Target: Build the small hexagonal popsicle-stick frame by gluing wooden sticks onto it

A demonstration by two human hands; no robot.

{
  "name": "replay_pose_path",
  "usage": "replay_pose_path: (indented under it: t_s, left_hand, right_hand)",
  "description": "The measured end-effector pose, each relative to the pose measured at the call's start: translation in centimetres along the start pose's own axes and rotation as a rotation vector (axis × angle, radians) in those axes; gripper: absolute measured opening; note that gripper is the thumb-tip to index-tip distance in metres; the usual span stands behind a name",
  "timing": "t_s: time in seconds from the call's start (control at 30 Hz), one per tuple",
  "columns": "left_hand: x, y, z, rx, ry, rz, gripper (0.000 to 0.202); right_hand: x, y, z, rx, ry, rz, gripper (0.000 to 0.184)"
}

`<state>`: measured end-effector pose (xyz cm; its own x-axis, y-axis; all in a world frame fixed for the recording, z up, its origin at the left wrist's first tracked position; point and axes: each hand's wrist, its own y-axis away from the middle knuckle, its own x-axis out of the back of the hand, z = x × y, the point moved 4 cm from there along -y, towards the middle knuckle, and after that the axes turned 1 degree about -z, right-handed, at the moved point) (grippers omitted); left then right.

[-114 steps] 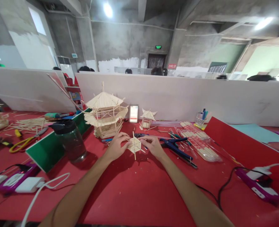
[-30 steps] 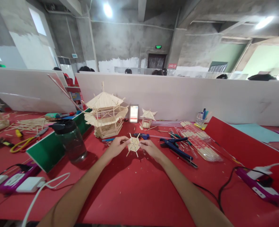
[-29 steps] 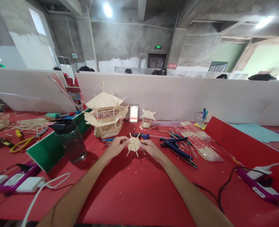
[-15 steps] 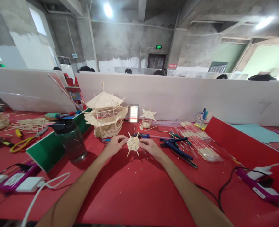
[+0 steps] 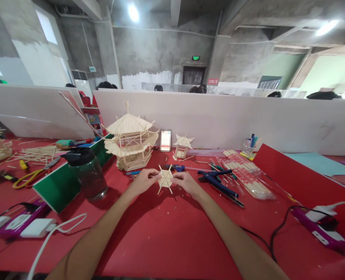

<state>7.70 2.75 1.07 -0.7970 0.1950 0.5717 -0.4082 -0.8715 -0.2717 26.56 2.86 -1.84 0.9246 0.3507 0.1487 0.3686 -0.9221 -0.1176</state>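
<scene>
Between my two hands is a small six-sided frame of thin wooden sticks (image 5: 165, 178), woven like a spider web with stick ends poking out at its corners. My left hand (image 5: 145, 181) pinches its left edge between thumb and fingers. On the opposite edge, my right hand (image 5: 187, 182) has a similar pinch. Just behind the frame lies a blue glue gun (image 5: 178, 168), partly hidden. Beyond my left hand stands a large stick pavilion model (image 5: 130, 142) with two roofs. A smaller stick pavilion (image 5: 183, 147) stands farther back, right of the middle.
A dark water bottle (image 5: 86, 175) stands left beside a green board (image 5: 57, 186). Blue cutters (image 5: 219, 182) and bagged sticks (image 5: 252, 179) lie right. Purple power strips (image 5: 318, 233) with cables sit at both sides of the red table (image 5: 166, 241). A white partition (image 5: 219, 120) closes the back.
My left hand has shifted slightly right, its fingers reaching further over the stick frame's left edge. The frame has moved slightly right and down. My right hand is almost unmoved.
</scene>
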Motion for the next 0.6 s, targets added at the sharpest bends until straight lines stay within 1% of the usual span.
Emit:
replay_pose_path:
  t_s: [0.33, 0.5, 0.6]
  left_hand:
    - [0.4, -0.1, -0.1, -0.025, -0.021, 0.003, 0.033]
    - [1.0, 0.0, -0.1, 0.001, -0.016, 0.046, 0.032]
    - [1.1, 0.1, 0.3, -0.009, 0.023, 0.080, 0.028]
  right_hand:
    - [0.0, -0.2, 0.2, -0.005, -0.023, -0.012, 0.026]
    - [0.4, -0.4, 0.4, -0.010, -0.042, 0.013, 0.027]
    - [0.6, -0.4, 0.3, -0.007, -0.045, 0.024, 0.028]
